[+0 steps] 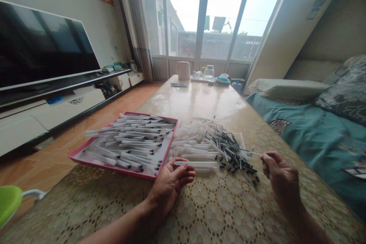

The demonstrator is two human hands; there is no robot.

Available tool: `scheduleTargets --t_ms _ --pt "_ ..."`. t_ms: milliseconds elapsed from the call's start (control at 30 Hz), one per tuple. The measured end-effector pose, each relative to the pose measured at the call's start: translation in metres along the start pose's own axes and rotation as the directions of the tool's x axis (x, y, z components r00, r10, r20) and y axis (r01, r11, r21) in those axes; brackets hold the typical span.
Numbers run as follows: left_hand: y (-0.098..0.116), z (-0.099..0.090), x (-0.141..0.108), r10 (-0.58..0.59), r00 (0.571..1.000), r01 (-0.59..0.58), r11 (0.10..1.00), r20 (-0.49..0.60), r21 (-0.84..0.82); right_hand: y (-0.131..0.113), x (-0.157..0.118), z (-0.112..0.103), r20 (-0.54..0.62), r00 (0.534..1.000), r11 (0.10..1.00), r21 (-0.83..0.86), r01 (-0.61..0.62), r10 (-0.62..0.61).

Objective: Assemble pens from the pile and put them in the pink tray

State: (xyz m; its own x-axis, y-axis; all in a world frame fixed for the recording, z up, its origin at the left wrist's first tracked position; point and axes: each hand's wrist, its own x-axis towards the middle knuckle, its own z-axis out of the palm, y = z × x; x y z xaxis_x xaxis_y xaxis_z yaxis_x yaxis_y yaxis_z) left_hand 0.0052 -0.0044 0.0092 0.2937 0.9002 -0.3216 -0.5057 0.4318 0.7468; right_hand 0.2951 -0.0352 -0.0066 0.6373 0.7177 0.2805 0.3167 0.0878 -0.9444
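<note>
Patterned tablecloth [225, 217] under both hands. Right hand [281, 175] pinching pen refill [255, 153]; left hand [170, 187] released, fingers curved beside pen barrels [196, 150]. Pink tray [114, 168] left; bed [314, 148] past right table edge [297, 154].

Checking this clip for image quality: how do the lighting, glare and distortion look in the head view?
In the head view, daylight blows out the window, glare streaks the glossy tabletop, wide-angle distortion tilts the television and the window frames, and the right hand stays clear enough to read.
</note>
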Motion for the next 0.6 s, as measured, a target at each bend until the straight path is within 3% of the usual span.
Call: scheduleTargets --t_ms 133,267,400,500,600 --pt "0.001 0.001 -0.001 0.019 1.0 -0.019 1.0 0.018 -0.005 -0.003 -0.004 0.009 0.079 0.997 0.975 -0.219 0.032 -0.015" --pt "0.001 0.002 -0.003 0.048 0.996 -0.048 0.999 0.073 -0.005 -0.006 -0.008 0.011 0.162 0.985 0.945 -0.311 0.107 -0.058" --pt "-0.004 0.004 -0.006 0.121 0.981 -0.145 0.976 0.151 0.163 -0.011 -0.011 0.01 0.202 0.97 0.919 -0.342 0.198 -0.133" --pt "-0.001 0.011 -0.021 0.127 0.955 -0.232 0.882 0.268 0.41 -0.013 -0.014 0.011 0.217 0.963 0.911 -0.345 0.226 -0.157" --pt "0.016 0.023 -0.048 0.035 0.903 -0.348 0.647 0.429 0.678 -0.012 -0.017 0.013 0.226 0.958 0.906 -0.345 0.247 -0.175"
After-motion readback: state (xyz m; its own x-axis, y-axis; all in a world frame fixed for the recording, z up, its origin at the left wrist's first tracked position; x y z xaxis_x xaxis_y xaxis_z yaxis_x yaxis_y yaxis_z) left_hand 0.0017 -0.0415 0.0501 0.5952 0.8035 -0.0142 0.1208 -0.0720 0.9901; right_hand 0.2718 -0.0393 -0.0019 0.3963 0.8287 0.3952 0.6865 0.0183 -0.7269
